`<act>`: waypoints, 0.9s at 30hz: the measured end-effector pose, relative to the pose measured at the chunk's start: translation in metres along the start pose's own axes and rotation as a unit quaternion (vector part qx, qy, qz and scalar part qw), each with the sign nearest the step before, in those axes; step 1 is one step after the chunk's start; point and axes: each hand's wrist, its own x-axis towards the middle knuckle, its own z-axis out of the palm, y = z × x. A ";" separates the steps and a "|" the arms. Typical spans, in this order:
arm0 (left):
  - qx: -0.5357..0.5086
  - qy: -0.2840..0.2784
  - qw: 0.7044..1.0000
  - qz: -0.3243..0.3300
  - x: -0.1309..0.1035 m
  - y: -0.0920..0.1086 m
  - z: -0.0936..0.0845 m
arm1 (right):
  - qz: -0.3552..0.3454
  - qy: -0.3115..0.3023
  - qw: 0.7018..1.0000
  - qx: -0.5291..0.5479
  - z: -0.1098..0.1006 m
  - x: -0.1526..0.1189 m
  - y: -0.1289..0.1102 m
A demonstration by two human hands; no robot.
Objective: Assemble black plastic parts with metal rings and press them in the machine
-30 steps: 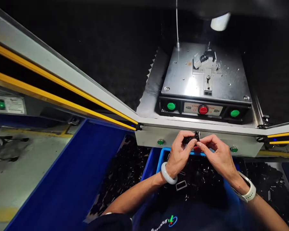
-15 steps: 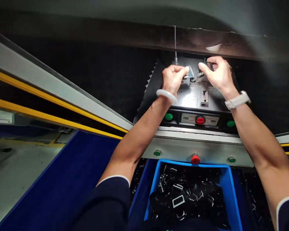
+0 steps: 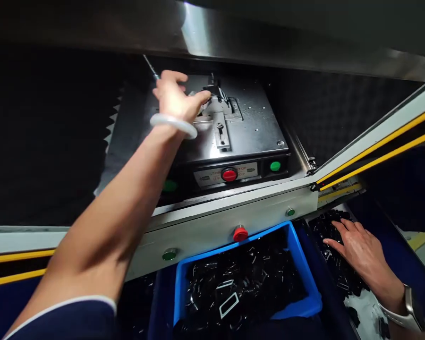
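My left hand point(image 3: 179, 97) is at the metal fixture point(image 3: 221, 130) on the machine's plate. Its fingers are spread, and the thumb reaches to a small dark part point(image 3: 212, 90) seated on the fixture; whether it touches is unclear. Something pale beside the thumb is partly hidden by the hand. Low on the right, my right hand point(image 3: 363, 248) is over a pile of small black parts point(image 3: 327, 226), fingers apart and fingertips near or on the pieces. Nothing shows as held in it.
A blue bin point(image 3: 306, 269) of black parts and rectangular frames stands in front of the machine. Its panel carries a red button point(image 3: 229, 174) and a green button point(image 3: 275, 166); a red knob point(image 3: 240, 233) is below. A dark hood edge point(image 3: 255, 61) overhangs the plate.
The view has swung right. My right hand has left the fixture and come down to the pile on the right. The left hand stays by the fixture, its pinch now opened.
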 end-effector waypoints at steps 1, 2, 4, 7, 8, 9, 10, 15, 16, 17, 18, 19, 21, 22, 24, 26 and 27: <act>0.040 0.008 0.999 0.020 -0.029 0.002 -0.014 | 0.002 -0.009 1.000 0.018 0.006 -0.002 -0.002; 0.059 -0.001 0.997 0.048 -0.063 0.004 -0.029 | -0.003 -0.022 0.998 0.057 0.012 0.000 -0.008; 0.045 -0.007 0.998 0.054 -0.138 0.002 -0.061 | -0.017 -0.049 0.985 0.167 0.019 0.014 -0.026; 0.067 -0.009 0.998 0.007 -0.239 -0.020 -0.100 | -0.008 -0.061 0.950 0.306 0.031 0.048 -0.051; 0.078 -0.028 0.997 -0.003 -0.263 -0.032 -0.109 | -0.002 -0.058 0.942 0.330 0.035 0.058 -0.055; 0.090 -0.049 0.995 -0.008 -0.280 -0.045 -0.118 | 0.002 -0.055 0.937 0.344 0.040 0.067 -0.057; 0.100 -0.077 0.992 -0.011 -0.293 -0.059 -0.125 | 0.001 -0.054 0.935 0.351 0.044 0.073 -0.057; 0.114 -0.213 0.970 -0.033 -0.301 -0.118 -0.151 | -0.028 -0.061 0.923 0.379 0.053 0.089 -0.050; 0.116 -0.223 0.967 -0.035 -0.299 -0.123 -0.153 | -0.021 -0.052 0.923 0.382 0.054 0.090 -0.050; 0.124 -0.223 0.966 -0.034 -0.297 -0.126 -0.155 | -0.010 -0.041 0.924 0.379 0.054 0.091 -0.051; 0.135 -0.218 0.966 -0.032 -0.296 -0.127 -0.154 | 0.004 -0.029 0.928 0.371 0.055 0.091 -0.054; 0.149 -0.209 0.966 -0.028 -0.296 -0.126 -0.153 | 0.017 -0.017 0.933 0.358 0.056 0.090 -0.057; 0.177 -0.177 0.968 -0.026 -0.302 -0.119 -0.148 | 0.030 0.007 0.945 0.325 0.058 0.083 -0.065; 0.188 -0.154 0.970 -0.028 -0.307 -0.113 -0.145 | 0.028 0.022 0.951 0.308 0.059 0.077 -0.069; 0.203 -0.105 0.973 -0.038 -0.322 -0.095 -0.140 | 0.010 0.046 0.958 0.282 0.061 0.060 -0.080; 0.203 -0.089 0.974 -0.042 -0.343 -0.070 -0.137 | -0.040 0.014 0.964 0.263 0.066 0.038 -0.092; 0.194 -0.103 0.975 -0.035 -0.354 -0.055 -0.137 | -0.070 -0.029 0.966 0.248 0.071 0.027 -0.099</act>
